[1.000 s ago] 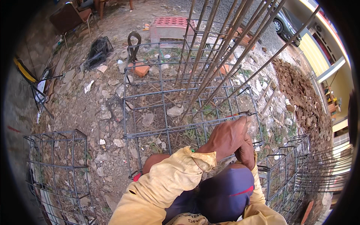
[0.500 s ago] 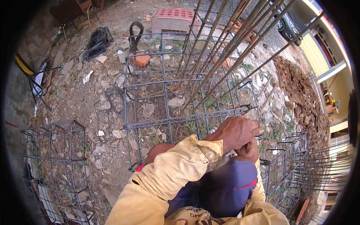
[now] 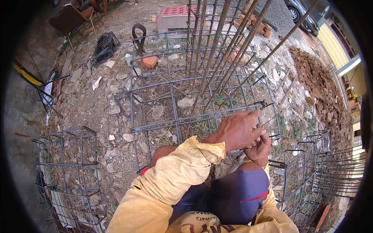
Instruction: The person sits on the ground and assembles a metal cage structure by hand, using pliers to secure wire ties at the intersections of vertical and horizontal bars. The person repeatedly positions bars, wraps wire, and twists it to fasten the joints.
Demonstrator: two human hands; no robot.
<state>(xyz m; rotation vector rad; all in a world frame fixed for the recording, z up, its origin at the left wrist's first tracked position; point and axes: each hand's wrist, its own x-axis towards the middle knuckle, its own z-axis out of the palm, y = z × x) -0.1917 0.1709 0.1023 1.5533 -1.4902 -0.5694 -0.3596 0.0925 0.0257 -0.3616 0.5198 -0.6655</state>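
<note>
My left hand (image 3: 236, 131), in a yellow sleeve (image 3: 176, 169), reaches across above my knees to the near right part of a rebar cage (image 3: 171, 82). Its fingers are closed and bent toward my right hand (image 3: 259, 149), which is pinched shut just below them. What the fingertips hold is too small to make out; a thin dark wire or bar (image 3: 271, 120) shows close by. Pincers (image 3: 262, 105) with an orange-red handle rest on the cage bars just beyond my left hand. Long upright steel bars (image 3: 211, 50) rise from the cage.
Smaller rebar cages stand at left (image 3: 81, 165) and right (image 3: 297, 167). Bent stirrups (image 3: 105, 46), a brick (image 3: 147, 61) and a pink-topped box (image 3: 176, 19) lie farther off on rubble ground. Dug soil (image 3: 322, 89) and a parked car (image 3: 303, 17) are at right.
My hands have separated slightly at the fingers, and the right hand's pinched fingers show more. The view has shifted a little; the pincers stay on the cage.
</note>
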